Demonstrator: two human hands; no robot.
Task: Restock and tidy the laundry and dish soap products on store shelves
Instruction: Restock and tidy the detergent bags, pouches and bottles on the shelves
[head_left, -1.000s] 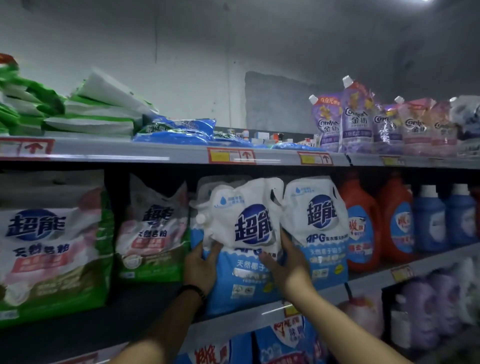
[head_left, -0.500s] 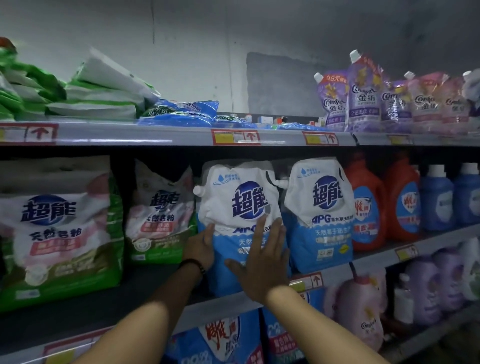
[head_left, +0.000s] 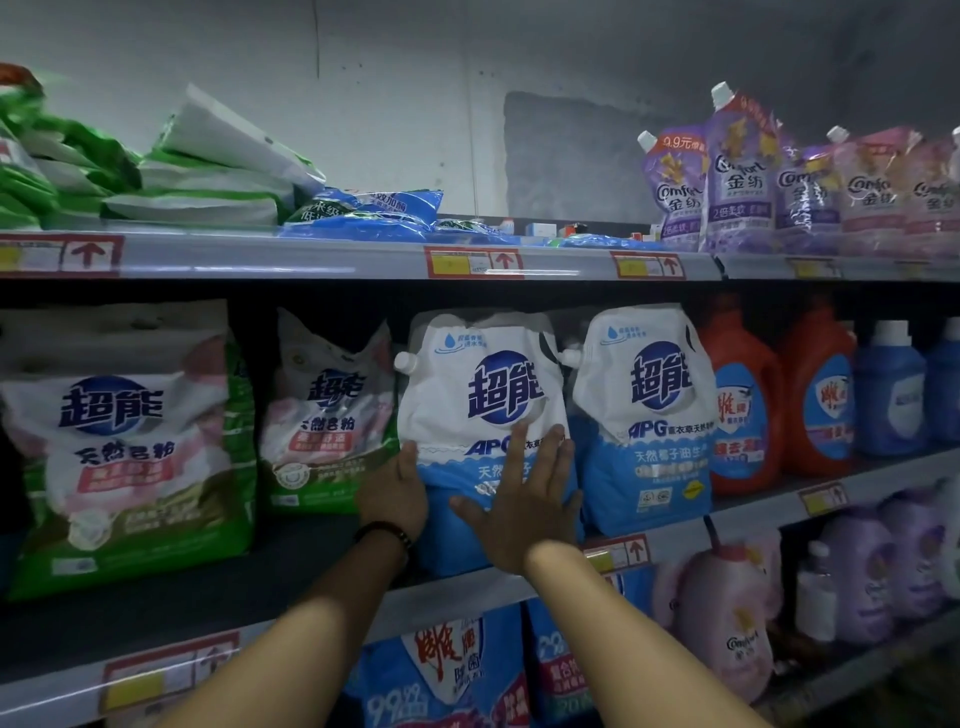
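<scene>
My left hand (head_left: 392, 491) grips the left edge of the blue-and-white detergent pouch (head_left: 483, 384); my right hand (head_left: 524, 491) presses flat, fingers straight, on its front. On the middle shelf (head_left: 208, 587), the pouch stands upright near the front edge, between a green powder bag (head_left: 322, 415) on the left and a matching pouch (head_left: 649, 415) on the right.

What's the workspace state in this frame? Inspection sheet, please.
Surface: grey metal middle shelf, price tags on its front rail.
Job's things: white-and-blue spouted detergent pouch upright at the front; twin pouch to its right; green-and-white powder bags to the left; red plastic jugs further right.
Clutter: flat green and blue bags piled on the top shelf.
Hands: left hand grips the pouch's left edge; right hand lies flat on its front.
Cables: nothing seen.
Surroundings: grey wall; purple softener pouches top right.
</scene>
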